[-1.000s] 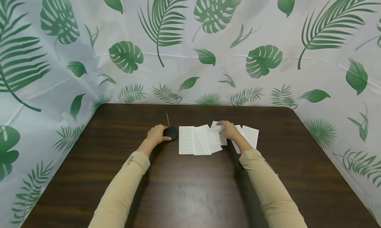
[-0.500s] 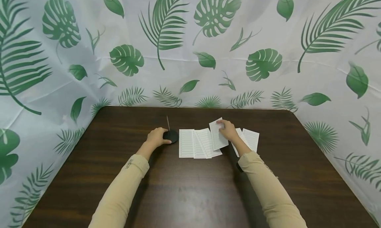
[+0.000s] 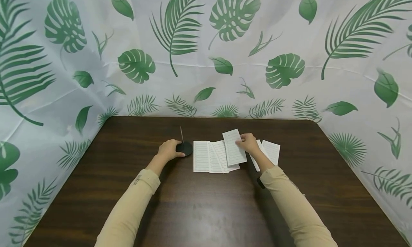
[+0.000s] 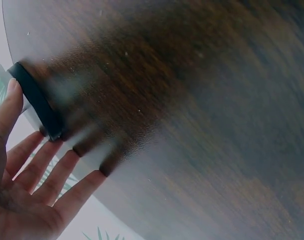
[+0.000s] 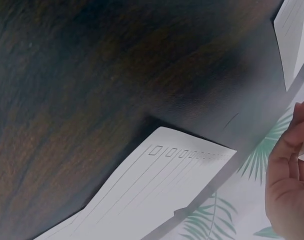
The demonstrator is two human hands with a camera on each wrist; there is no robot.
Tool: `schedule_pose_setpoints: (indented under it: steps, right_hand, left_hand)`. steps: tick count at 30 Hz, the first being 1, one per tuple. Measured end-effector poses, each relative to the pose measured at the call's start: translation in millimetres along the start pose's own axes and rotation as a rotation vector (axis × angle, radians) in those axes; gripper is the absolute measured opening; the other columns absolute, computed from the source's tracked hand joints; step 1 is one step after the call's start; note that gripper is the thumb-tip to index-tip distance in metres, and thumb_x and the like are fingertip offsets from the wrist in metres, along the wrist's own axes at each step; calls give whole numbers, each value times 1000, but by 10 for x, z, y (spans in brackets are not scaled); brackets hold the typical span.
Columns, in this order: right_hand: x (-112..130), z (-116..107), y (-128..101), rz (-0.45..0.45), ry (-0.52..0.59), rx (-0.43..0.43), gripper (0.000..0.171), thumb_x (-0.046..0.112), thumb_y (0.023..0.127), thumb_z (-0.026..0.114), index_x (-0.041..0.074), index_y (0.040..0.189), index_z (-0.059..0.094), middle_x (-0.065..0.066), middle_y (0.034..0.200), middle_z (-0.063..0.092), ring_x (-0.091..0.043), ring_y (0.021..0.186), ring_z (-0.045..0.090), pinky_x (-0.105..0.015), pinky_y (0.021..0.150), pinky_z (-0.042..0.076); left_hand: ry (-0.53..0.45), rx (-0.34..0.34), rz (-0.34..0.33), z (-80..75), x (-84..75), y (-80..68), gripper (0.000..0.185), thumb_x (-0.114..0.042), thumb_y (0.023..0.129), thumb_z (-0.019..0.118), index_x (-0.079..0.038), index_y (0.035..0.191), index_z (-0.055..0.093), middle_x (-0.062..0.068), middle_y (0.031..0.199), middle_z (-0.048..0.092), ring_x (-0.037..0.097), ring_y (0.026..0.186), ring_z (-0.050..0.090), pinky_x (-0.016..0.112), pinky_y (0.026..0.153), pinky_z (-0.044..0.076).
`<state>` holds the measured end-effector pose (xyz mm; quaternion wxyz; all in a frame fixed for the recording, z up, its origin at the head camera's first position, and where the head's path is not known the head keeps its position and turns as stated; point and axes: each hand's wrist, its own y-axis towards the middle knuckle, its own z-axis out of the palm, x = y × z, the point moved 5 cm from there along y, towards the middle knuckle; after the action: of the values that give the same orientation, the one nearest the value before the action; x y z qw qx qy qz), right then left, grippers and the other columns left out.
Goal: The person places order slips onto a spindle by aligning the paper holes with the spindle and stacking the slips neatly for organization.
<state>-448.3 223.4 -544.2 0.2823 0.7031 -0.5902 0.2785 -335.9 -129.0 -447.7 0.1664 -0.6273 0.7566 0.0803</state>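
On the left of the papers stands a paper spike (image 3: 184,149), a round black base with a thin upright metal rod. My left hand (image 3: 168,149) holds that base by its edge. In the left wrist view, the thumb is at one end of the black base (image 4: 37,102) and fingertips touch the other. My right hand (image 3: 249,142) pinches the right edge of a lined paper slip (image 3: 234,146), raised and tilted over the other slips. In the right wrist view my right hand (image 5: 289,185) shows at the edge, fingers curled; the held slip is mostly out of frame.
Lined slips (image 3: 201,156) overlap on the dark wooden table (image 3: 206,204), left of my right hand. More slips (image 3: 273,151) lie to its right, partly under the forearm. A leaf-patterned cloth (image 3: 190,66) hangs behind the table.
My right hand has lifted a slip off the others and turned it so that its face tilts into view. My left hand has stayed at the spike's base.
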Motion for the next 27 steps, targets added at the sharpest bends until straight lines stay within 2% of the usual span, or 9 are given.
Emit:
schedule_pose_setpoints:
  steps: [3, 5, 8, 10, 17, 18, 19, 26, 27]
  right_hand:
    - [301, -85, -194, -11, 49, -6, 39, 33, 85, 70, -5, 95, 69, -9, 72, 67, -16, 63, 55, -30, 54, 45]
    - [711, -188, -438, 49, 50, 16, 34, 27, 88, 67, -7, 90, 67, -7, 63, 61, -16, 58, 49, -31, 52, 42]
    - [1059, -264, -652, 100, 32, 13, 29, 15, 89, 64, -12, 82, 63, -4, 51, 47, -14, 50, 38, -28, 47, 34]
    - [998, -231, -634, 84, 50, 16, 28, 15, 90, 63, -13, 85, 64, -4, 53, 51, -15, 51, 42, -28, 48, 37]
    - [-545, 333, 315, 14, 85, -16, 52, 49, 88, 60, -1, 101, 69, -10, 83, 69, -16, 69, 58, -32, 55, 47]
    - [-626, 374, 370, 17, 90, -13, 52, 49, 88, 61, -1, 103, 68, -11, 85, 69, -17, 70, 59, -33, 56, 48]
    - [-655, 402, 393, 15, 91, -13, 51, 47, 89, 59, -2, 103, 68, -12, 84, 68, -17, 69, 57, -33, 55, 46]
    - [397, 63, -275, 83, 120, 28, 39, 32, 93, 58, -6, 100, 67, -14, 83, 64, -21, 72, 52, -36, 62, 45]
    - [352, 73, -232, 103, 113, 21, 40, 33, 93, 59, -6, 99, 67, -15, 81, 63, -22, 71, 50, -36, 61, 44]
  left_hand:
    - [-2, -3, 1, -8, 2, -22, 63, -35, 79, 75, -4, 130, 55, 19, 132, 56, 38, 118, 54, 53, 91, 50]
    - [-8, 1, 1, -7, 1, -33, 63, -35, 80, 75, -3, 130, 55, 19, 132, 56, 38, 118, 54, 54, 91, 50]
    - [-14, 3, 2, -1, -3, -38, 62, -35, 80, 74, -4, 130, 55, 19, 132, 56, 37, 118, 54, 54, 91, 50]
    - [-17, 4, 5, 4, -3, -35, 62, -35, 81, 73, -4, 131, 55, 19, 132, 55, 37, 119, 54, 54, 91, 50]
    - [-69, 13, 20, 12, 2, -59, 57, -33, 86, 68, -3, 133, 52, 22, 134, 52, 40, 123, 50, 55, 96, 47]
    - [-77, 14, 24, 12, 5, -68, 57, -32, 87, 67, -3, 133, 52, 22, 135, 51, 40, 123, 49, 56, 97, 47]
    - [-87, 12, 28, 9, 7, -77, 55, -32, 88, 66, -2, 133, 52, 23, 135, 51, 40, 124, 49, 55, 98, 46]
    - [-160, -37, 58, -3, 40, -136, 50, -28, 89, 65, 1, 129, 55, 22, 133, 54, 39, 123, 49, 53, 100, 45]
    - [-167, -46, 62, -3, 44, -147, 49, -28, 90, 65, 1, 129, 55, 22, 132, 54, 39, 123, 50, 53, 100, 45]
